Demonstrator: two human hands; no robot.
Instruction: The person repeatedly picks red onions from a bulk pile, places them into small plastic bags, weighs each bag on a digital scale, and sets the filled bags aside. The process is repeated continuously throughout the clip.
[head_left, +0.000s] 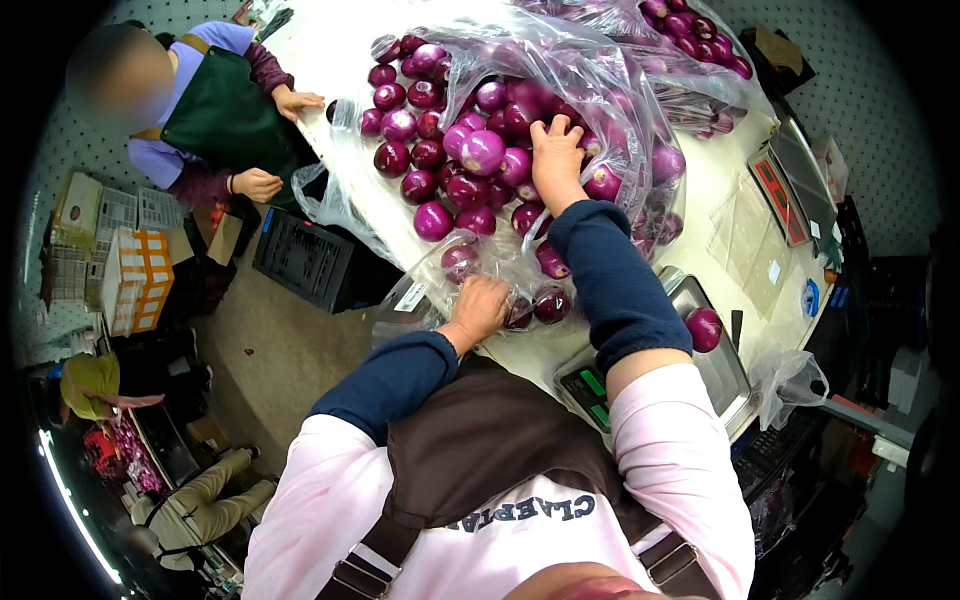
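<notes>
My left hand (480, 306) grips the edge of a clear plastic bag (491, 262) near the table's front edge. A few peeled red onions show inside this bag. Farther out, my right hand (559, 161) reaches over a heap of peeled red onions (469, 191), fingers bent down among them. Whether it has hold of an onion is hidden. The heap spills from a large clear plastic sack (637, 97) lying across the white table (697, 195). Right of my right forearm, a single onion (703, 330) rests in a metal weighing pan (731, 382).
A scale with green displays (592, 394) sits close by my waist. Another scale with a red panel (776, 191) is at the right. Across the table's left edge is a person in a green apron (225, 112). A black crate (307, 259) stands below that edge.
</notes>
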